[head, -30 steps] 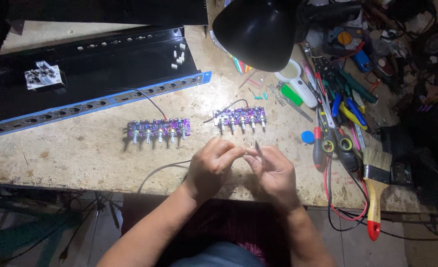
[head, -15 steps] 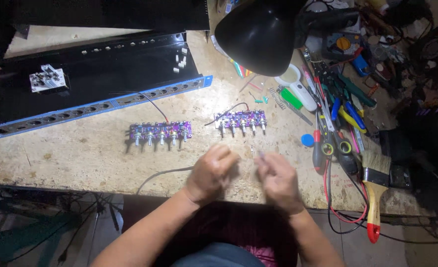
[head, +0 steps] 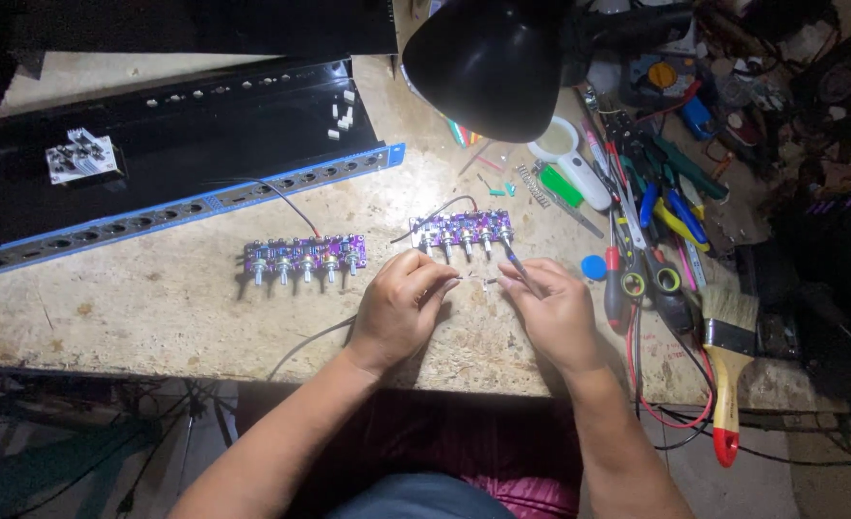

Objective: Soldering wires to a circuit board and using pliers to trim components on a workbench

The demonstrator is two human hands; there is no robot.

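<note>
A: We see both hands low over the desk [head: 156,317] near its front edge, about midway along. The left hand [head: 401,308] is curled, thumb and forefinger pinched on a tiny component [head: 483,282]. The piece sticks out past the fingertips toward the right hand [head: 552,312].

B: Agreed. The right hand grips a thin dark tool [head: 517,264], pen-fashion; its shaft rises toward the back edge and its working tip meets the small part in the gap between the two hands. We cannot tell what kind of tool it is, nor what the part is: too small, partly hidden by fingers.

A: Just behind the hands lies a purple circuit board [head: 464,231] with a row of knob shafts, a dark wire leading off it. A second purple board [head: 305,257] lies to its left, well apart from the grip.

B: Along the back-left, a long black and blue rack panel [head: 185,207] runs off the picture's left edge. A black lamp shade [head: 488,62] blocks the back middle of the desk.

A: At the right edge: screwdrivers and pliers in a heap, hard to separate, and a paintbrush [head: 728,356] with a red handle overhanging the front edge.
</note>
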